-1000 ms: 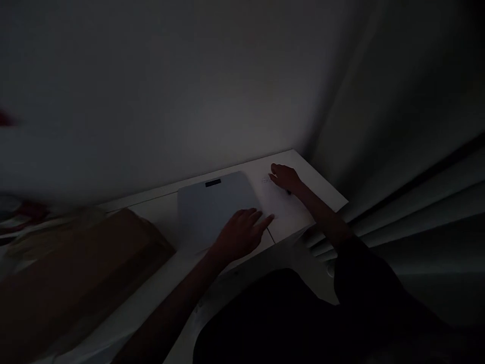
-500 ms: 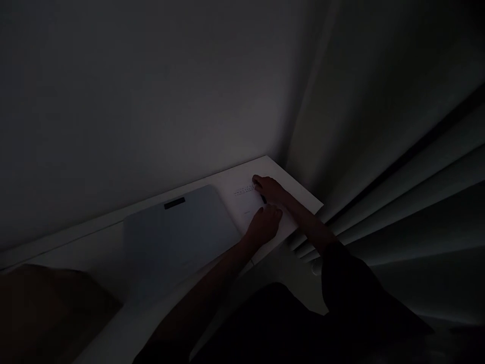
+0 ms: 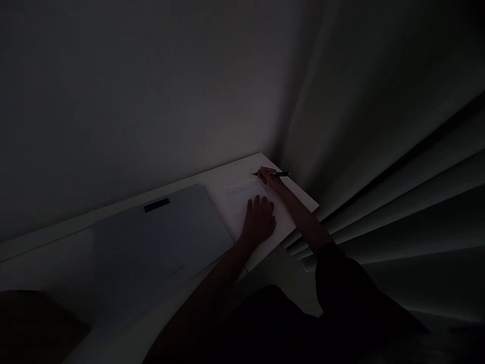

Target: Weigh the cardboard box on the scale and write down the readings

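Note:
A white sheet of paper [image 3: 237, 202] with a few rows of small dark writing lies near the right end of the desk. My left hand [image 3: 259, 218] rests on it with the fingers spread, below the rows. In my right hand [image 3: 270, 178] is a dark pen [image 3: 281, 174], gripped between the fingers. Its tip points left, above the upper right of the writing; whether it touches the surface I cannot tell. The scene is very dim.
A grey-blue mat [image 3: 159, 242] with a black strip [image 3: 156, 205] lies left of the paper on the white desk [image 3: 242, 167]. A brown object [image 3: 34, 323] is at lower left. Wall behind, long curtain folds [image 3: 379, 212] on the right.
My left hand has opened from a curled pose and lies flat on the paper. The pen in my right hand has swung from under the hand to a level writing hold. The view has shifted slightly.

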A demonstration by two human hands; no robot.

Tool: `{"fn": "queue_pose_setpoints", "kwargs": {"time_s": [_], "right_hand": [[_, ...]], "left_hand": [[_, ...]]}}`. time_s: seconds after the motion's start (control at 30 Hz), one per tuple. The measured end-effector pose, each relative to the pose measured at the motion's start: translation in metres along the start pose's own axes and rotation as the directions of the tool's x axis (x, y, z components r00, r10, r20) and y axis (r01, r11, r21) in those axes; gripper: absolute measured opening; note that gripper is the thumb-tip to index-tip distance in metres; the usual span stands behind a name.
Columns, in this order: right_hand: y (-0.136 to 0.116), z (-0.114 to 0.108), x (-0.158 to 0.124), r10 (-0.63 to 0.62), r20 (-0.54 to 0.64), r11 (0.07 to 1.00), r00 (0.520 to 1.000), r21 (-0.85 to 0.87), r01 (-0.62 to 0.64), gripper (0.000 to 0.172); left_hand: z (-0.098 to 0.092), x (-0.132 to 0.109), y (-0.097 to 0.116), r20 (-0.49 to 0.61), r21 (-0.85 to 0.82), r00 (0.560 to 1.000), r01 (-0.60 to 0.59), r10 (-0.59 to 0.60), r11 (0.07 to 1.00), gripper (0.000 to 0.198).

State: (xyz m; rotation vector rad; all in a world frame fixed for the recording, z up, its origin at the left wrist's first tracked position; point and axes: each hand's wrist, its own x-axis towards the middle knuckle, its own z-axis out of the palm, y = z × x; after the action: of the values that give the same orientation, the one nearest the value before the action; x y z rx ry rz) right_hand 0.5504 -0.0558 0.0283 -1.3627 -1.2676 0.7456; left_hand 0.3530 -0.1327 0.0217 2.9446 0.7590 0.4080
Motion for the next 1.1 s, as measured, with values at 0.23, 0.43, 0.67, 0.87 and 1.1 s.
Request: {"fn": "queue_pose_setpoints", "kwargs": {"time_s": [0.23,0.43,0.67,0.87,1.1], "right_hand": [[0.008,0.008,-0.003,0.113,0.024,0.988,0.993,-0.107,-0.11,0.044],[0.009,0.016,-0.009,0.097,-0.05,0.961,0.994,-0.254,-0.107,0.037],[0.008,0.017,-0.011,0.103,-0.051,0.94,0.993,-0.323,-0.114,0.032],[0.009,0.02,-0.011,0.111,-0.06,0.928,0.992,-0.35,-0.125,0.028],[0.004,0.023,-0.01,0.109,-0.081,0.922,0.991,-0.365,-0.132,0.025]], "left_hand": [[0.002,-0.001,-0.003,-0.008,-0.026,1.0,0.0,0.0,1.0,0.049],[0.005,-0.003,-0.003,-0.02,-0.047,1.0,0.013,-0.014,0.999,0.049],[0.008,-0.003,-0.002,-0.024,-0.056,0.999,0.023,-0.024,0.998,0.051],[0.011,-0.004,-0.003,-0.032,-0.053,0.999,0.011,-0.013,0.999,0.051],[0.009,-0.004,-0.003,-0.008,-0.065,1.0,0.023,-0.023,0.998,0.054]]}}
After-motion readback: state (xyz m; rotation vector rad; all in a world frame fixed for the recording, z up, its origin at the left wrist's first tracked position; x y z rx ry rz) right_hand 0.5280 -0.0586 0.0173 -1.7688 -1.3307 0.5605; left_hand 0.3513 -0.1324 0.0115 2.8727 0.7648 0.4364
